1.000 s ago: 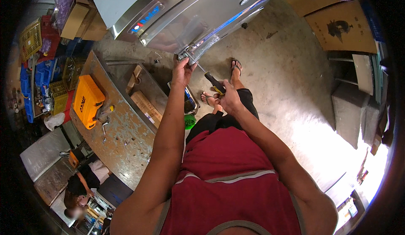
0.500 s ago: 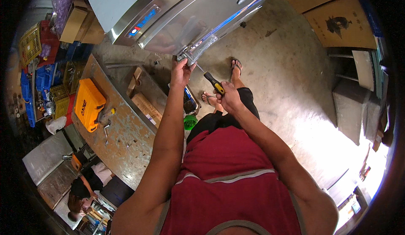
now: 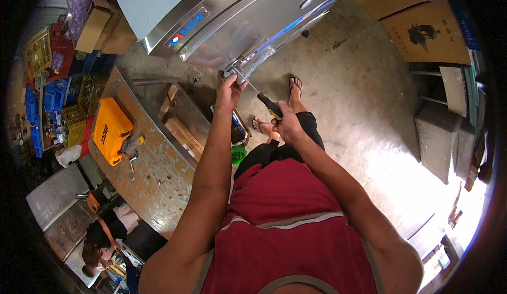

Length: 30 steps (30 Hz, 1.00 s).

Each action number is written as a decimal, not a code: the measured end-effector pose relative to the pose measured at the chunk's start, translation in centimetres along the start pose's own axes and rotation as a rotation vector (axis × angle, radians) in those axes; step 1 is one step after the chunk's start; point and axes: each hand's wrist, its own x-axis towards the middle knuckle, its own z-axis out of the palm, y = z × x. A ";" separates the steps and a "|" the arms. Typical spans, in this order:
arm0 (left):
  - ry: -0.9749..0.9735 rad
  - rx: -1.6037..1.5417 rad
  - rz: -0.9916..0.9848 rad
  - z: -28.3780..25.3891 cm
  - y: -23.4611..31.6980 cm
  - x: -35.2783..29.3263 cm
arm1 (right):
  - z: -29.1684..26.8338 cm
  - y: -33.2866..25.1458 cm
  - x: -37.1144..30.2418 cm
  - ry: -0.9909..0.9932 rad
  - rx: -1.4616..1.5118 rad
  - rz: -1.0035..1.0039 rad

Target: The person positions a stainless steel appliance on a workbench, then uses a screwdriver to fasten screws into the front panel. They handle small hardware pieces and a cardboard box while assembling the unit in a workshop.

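My right hand (image 3: 290, 126) is wrapped round the end of a screwdriver (image 3: 269, 104) with a black and yellow handle. Its long shaft points up and left to a small metal bracket (image 3: 232, 71) at the lower corner of a stainless-steel cabinet (image 3: 222, 48). My left hand (image 3: 229, 91) grips that bracket between thumb and fingers, beside the screwdriver's tip. Whether the tip sits in a screw is too small to make out. Clear plastic film (image 3: 262, 57) hangs along the cabinet's edge, close to the bracket.
To the left stands a worn metal workbench (image 3: 153, 191) with an orange tool case (image 3: 111, 131) on it. A green container (image 3: 238, 154) is on the floor by my legs. Cardboard boxes (image 3: 425, 32) are stacked at the right. Another person (image 3: 108, 230) is at lower left.
The screwdriver's handle has turned, showing less yellow, and has shifted slightly right and down with my right hand. My left hand stays at the bracket. The cabinet appears slightly farther right.
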 end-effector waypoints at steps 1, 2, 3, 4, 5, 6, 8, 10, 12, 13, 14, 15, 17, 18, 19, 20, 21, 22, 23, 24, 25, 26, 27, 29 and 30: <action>0.004 -0.003 0.000 0.0 0.0 0.0 | 0.0 0.3 0.1 0.040 0.017 -0.050; 0.029 0.001 -0.006 0.0 0.0 0.1 | -0.1 0.3 0.1 0.090 0.037 -0.045; 0.010 -0.020 -0.003 0.0 0.0 0.2 | -0.1 0.4 0.1 0.055 0.034 -0.125; 0.013 -0.029 -0.007 0.0 0.0 0.2 | -0.2 0.4 0.1 0.030 0.037 -0.147; 0.036 -0.028 -0.024 0.0 0.0 0.2 | -0.2 0.3 0.0 0.029 0.052 -0.147; 0.009 -0.028 -0.012 0.0 0.1 0.2 | -0.4 0.0 -0.1 0.015 0.010 -0.116; 0.039 -0.002 -0.023 0.0 0.1 0.2 | -0.5 -0.3 -0.2 -0.035 -0.086 -0.035; 0.013 -0.013 -0.020 0.1 0.2 0.2 | -0.6 -0.3 -0.1 -0.010 -0.091 -0.004; 0.028 -0.016 -0.020 0.2 0.2 0.2 | -0.3 0.3 0.4 0.020 0.018 -0.029; 0.036 -0.023 -0.015 0.3 0.1 0.2 | -0.2 0.7 0.6 0.071 -0.022 -0.091; 0.073 -0.022 -0.025 0.4 0.1 0.1 | -0.1 1.0 0.8 0.102 -0.029 -0.126; 0.035 -0.024 -0.008 0.5 0.1 0.1 | -0.1 1.2 0.9 0.147 -0.016 -0.156; 0.043 -0.002 -0.005 0.6 0.2 -0.1 | -0.2 1.2 1.0 0.046 -0.026 -0.171; 0.007 -0.014 0.006 0.6 0.2 -0.1 | -0.3 1.0 0.9 0.072 -0.015 -0.140; -0.003 -0.017 0.012 0.7 0.3 -0.2 | -0.4 0.7 0.7 0.010 -0.026 -0.101; -0.008 -0.015 0.010 0.7 0.3 -0.2 | -0.6 0.4 0.4 0.016 -0.034 -0.026; -0.016 -0.015 0.013 0.6 0.3 -0.2 | -0.6 0.2 0.2 0.022 -0.041 0.049; -0.021 -0.007 0.008 0.6 0.3 -0.1 | -0.5 0.1 0.0 0.019 -0.030 0.051; 0.025 0.023 -0.009 0.5 0.2 0.0 | -0.3 0.1 0.0 0.015 -0.018 0.052; -0.009 -0.011 0.012 0.4 0.1 0.1 | -0.2 0.2 -0.1 0.001 0.004 0.054; 0.005 -0.024 0.021 0.2 0.0 0.2 | -0.2 0.4 0.0 0.049 -0.068 -0.024; 0.021 -0.033 0.020 0.0 -0.3 0.4 | -0.1 0.8 0.2 0.086 -0.129 -0.104; 0.013 -0.058 0.002 -0.3 -0.5 0.4 | -0.2 1.1 0.4 0.121 -0.194 -0.188; 0.103 -0.068 -0.092 -1.2 -0.9 0.1 | -0.7 1.6 0.6 0.066 -0.128 -0.216; 0.007 -0.075 -0.030 -1.6 -1.2 -0.2 | -0.8 1.8 0.8 0.076 -0.088 -0.151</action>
